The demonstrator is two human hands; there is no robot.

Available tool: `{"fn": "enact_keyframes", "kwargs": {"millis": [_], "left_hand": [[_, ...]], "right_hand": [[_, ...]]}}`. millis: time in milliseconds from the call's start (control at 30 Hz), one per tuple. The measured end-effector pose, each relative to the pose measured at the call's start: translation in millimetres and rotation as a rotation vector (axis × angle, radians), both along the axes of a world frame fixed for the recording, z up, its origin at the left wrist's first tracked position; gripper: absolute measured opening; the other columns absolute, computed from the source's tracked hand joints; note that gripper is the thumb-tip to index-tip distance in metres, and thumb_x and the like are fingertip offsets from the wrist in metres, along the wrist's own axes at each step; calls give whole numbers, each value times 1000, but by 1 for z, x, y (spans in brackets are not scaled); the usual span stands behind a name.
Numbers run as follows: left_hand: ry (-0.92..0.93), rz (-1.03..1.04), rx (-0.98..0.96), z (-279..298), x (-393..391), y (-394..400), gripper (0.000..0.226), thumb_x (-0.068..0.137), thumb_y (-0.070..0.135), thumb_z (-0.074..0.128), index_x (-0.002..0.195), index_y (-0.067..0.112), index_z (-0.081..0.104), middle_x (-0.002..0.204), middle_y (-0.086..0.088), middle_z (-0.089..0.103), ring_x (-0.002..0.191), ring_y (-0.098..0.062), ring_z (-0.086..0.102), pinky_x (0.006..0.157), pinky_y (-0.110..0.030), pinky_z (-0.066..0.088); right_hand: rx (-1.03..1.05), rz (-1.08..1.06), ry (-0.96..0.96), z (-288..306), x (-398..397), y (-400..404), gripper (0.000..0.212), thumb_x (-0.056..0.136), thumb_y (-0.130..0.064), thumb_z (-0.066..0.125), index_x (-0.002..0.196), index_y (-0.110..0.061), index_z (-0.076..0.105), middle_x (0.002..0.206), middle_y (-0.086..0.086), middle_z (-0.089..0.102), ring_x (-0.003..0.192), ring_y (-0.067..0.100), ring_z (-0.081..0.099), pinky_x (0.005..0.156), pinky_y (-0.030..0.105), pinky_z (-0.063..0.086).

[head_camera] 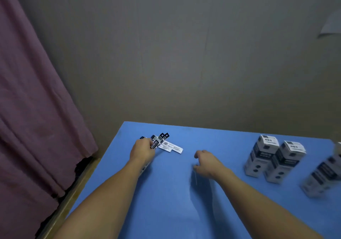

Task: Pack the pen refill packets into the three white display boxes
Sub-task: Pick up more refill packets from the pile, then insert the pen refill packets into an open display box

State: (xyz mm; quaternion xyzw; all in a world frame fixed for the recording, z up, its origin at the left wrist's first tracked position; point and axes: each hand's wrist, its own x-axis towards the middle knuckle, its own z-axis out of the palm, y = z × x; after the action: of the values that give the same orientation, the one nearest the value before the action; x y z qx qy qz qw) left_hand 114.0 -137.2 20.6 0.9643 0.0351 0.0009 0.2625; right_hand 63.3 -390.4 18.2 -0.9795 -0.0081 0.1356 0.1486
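Packing looked barely begun: the left hand [143, 151] gripped a fan of refill packets [162, 142], the right hand [206, 162] hung loosely curled and empty, well apart from three display boxes [273, 160].

Print on packets [167, 144], boxes [262, 157] — blurred, unreadable.

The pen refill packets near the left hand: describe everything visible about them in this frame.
The pen refill packets are slim, flat strips, printed black and white, some showing white label ends with small barcode-like print. They lie fanned in a loose bunch on the blue table near its far left corner. The left hand covers their near ends, fingers curled round several. One strip end shows below the wrist. Their count is unclear.
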Motion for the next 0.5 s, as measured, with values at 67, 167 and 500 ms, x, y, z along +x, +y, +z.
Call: {"fn": "enact_keyframes", "kwargs": {"millis": [67,167,500], "left_hand": [[-5,-64,2,3,0,-21,19,80,6,57,68,19,57,71,-2,60,73,-27,59,57,-32,43],[-1,-174,18,10,-3,-55,14,81,10,60,77,22,65,76,1,64,78,-24,62,59,-30,47],[-54,-389,50,29,-61,-189,14,78,10,61,82,21,67,81,-3,68,82,-28,63,68,-31,52]], "right_hand": [[-11,-34,11,4,-13,-18,48,93,-29,54,137,-13,46,138,6,47,124,25,50,100,36,46],[-36,-78,14,14,-33,-49,49,94,-32,55,138,-13,46,137,7,48,123,27,50,100,38,46],[-45,-260,108,48,-142,-165,46,90,-44,61,118,-7,63,118,11,62,107,28,61,91,42,54]]}}
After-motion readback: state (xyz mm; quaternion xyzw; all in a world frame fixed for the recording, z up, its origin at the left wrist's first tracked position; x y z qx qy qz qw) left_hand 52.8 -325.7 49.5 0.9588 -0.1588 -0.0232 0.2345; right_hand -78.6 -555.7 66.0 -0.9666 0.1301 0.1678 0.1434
